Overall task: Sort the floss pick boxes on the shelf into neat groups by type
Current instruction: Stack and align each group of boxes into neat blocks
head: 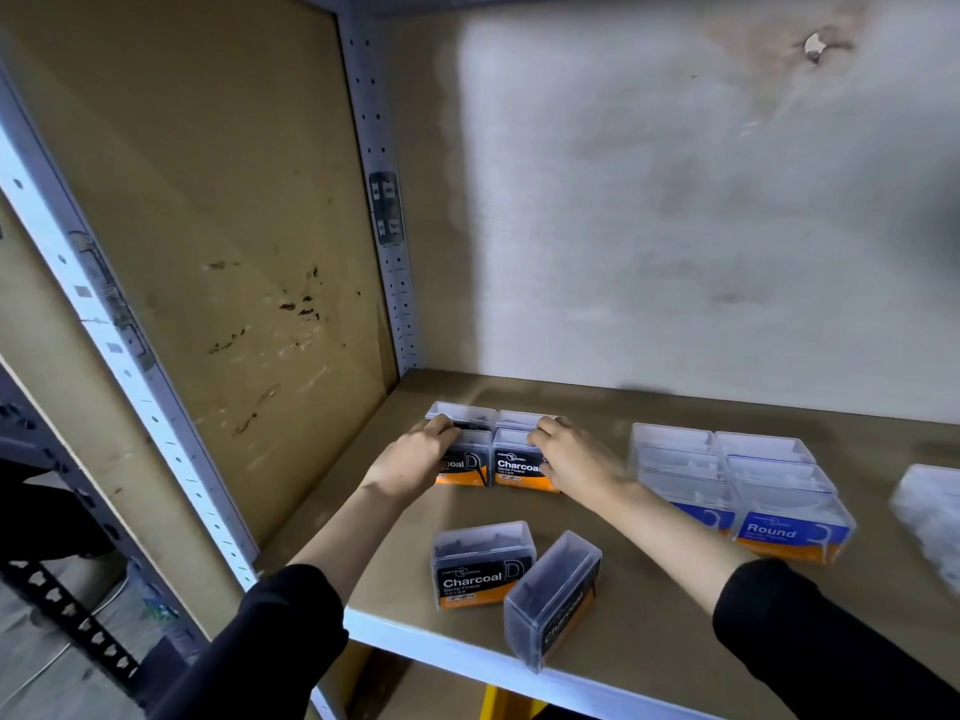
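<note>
Several black-and-orange Charcoal floss pick boxes stand in a tight block at the back left of the shelf. My left hand grips the block's left side and my right hand grips its right side, fingers curled over the box tops. Two more Charcoal boxes stand apart near the front edge: one upright, one turned at an angle. To the right, several blue-and-orange Round boxes form a neat block.
A blurred clear box or pack lies at the far right edge. The shelf's side panel closes off the left, the wall the back. A perforated metal upright runs down the front left.
</note>
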Demonstrator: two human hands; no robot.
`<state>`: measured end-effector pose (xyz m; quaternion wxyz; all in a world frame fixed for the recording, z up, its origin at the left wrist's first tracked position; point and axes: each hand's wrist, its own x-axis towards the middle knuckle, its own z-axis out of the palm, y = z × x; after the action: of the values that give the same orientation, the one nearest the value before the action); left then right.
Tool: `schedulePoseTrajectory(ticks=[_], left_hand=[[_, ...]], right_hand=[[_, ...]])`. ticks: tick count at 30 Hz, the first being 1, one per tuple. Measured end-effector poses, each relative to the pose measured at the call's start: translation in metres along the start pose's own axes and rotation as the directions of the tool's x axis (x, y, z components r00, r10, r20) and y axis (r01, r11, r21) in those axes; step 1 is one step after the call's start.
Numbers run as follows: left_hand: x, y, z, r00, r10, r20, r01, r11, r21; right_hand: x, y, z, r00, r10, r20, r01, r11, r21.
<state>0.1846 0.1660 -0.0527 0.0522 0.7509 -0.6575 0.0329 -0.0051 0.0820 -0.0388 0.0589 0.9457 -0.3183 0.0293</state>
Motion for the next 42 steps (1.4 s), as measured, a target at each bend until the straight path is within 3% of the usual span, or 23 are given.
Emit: schedulePoseTrajectory(ticks=[33, 37, 42], left_hand=[[0.007, -0.003, -0.005, 1.0, 0.022, 0.012, -0.021, 0.999, -0.043], [-0.002, 0.003, -0.015, 0.999, 0.037, 0.01, -0.036, 0.998, -0.055], [-0.021, 0.012, -0.037, 0.989, 0.141, 0.046, -0.125, 0.961, -0.248]], right_hand=[[0.004, 0.002, 0.0, 0.999, 0.009, -0.037, -0.005, 0.995, 0.098], [-0.001, 0.0, -0.01, 0.998, 0.012, -0.054, -0.002, 0.985, 0.175], [-0.014, -0.001, -0.036, 0.999, -0.04, -0.037, 0.052, 0.908, 0.416]])
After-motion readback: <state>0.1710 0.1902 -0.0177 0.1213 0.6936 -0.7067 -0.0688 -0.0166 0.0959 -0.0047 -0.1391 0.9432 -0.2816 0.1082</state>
